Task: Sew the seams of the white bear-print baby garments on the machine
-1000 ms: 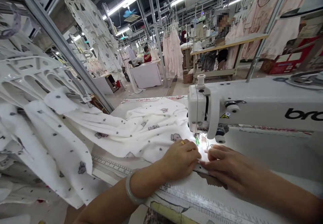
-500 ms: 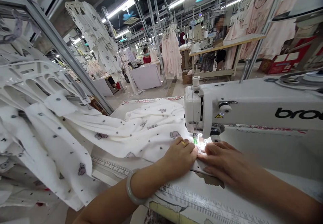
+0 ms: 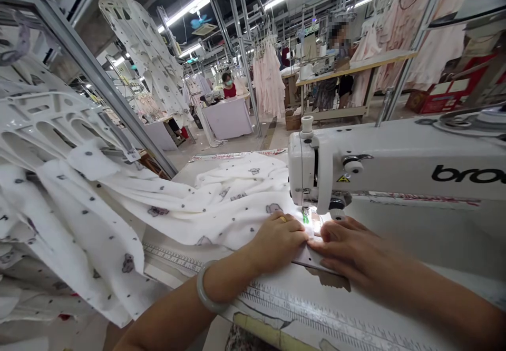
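Note:
A white fabric (image 3: 229,208) printed with small grey animals and dots lies spread across the sewing table, its right edge under the needle area of a white sewing machine (image 3: 379,166). My left hand (image 3: 279,240) has its fingers closed on the fabric edge just in front of the lit presser foot (image 3: 305,215). From the right, my right hand (image 3: 348,248) comes in with thumb and fingers pinched at the same edge, close to my left fingertips. What lies between the fingertips is mostly covered by the fingers.
Printed garments on white hangers (image 3: 51,114) crowd the left side beside a metal post (image 3: 98,77). Measuring tape strips (image 3: 284,306) run along the table's front. Farther back, people work at other tables (image 3: 229,116), near racks of pink garments (image 3: 265,74).
Both hands stay almost where they were at the presser foot. The view has shifted very slightly; the fabric lies nearly the same.

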Tool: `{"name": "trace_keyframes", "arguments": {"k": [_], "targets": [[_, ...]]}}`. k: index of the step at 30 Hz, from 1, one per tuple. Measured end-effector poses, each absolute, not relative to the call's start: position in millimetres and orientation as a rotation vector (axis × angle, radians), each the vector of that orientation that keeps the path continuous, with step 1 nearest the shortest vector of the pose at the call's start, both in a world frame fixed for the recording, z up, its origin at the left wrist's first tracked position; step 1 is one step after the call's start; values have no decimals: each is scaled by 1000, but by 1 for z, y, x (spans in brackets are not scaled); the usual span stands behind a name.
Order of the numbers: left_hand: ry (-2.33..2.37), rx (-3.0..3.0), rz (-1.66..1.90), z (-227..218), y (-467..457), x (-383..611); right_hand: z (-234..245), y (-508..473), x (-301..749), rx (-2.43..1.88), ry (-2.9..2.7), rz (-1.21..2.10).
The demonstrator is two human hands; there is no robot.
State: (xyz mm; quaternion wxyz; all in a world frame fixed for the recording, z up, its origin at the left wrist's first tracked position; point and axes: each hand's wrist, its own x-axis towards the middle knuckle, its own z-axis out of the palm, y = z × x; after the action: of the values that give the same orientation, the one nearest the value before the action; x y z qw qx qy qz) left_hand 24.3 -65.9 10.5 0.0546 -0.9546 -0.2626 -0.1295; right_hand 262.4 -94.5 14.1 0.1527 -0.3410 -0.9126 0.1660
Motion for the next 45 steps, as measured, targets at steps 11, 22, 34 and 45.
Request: {"name": "trace_keyframes", "arguments": {"k": [11, 22, 34, 45], "targets": [[-700, -2874, -237, 14, -67, 20, 0, -90, 264, -918, -2545, 176], [-818, -2931, -191, 17, -60, 21, -13, -91, 265, -1128, -2483, 20], [-896, -2952, -169, 16, -53, 25, -18, -89, 267, -1143, -2462, -8], [-944, -3001, -346, 9, -53, 22, -8, -89, 267, -1186, -2428, -124]]}}
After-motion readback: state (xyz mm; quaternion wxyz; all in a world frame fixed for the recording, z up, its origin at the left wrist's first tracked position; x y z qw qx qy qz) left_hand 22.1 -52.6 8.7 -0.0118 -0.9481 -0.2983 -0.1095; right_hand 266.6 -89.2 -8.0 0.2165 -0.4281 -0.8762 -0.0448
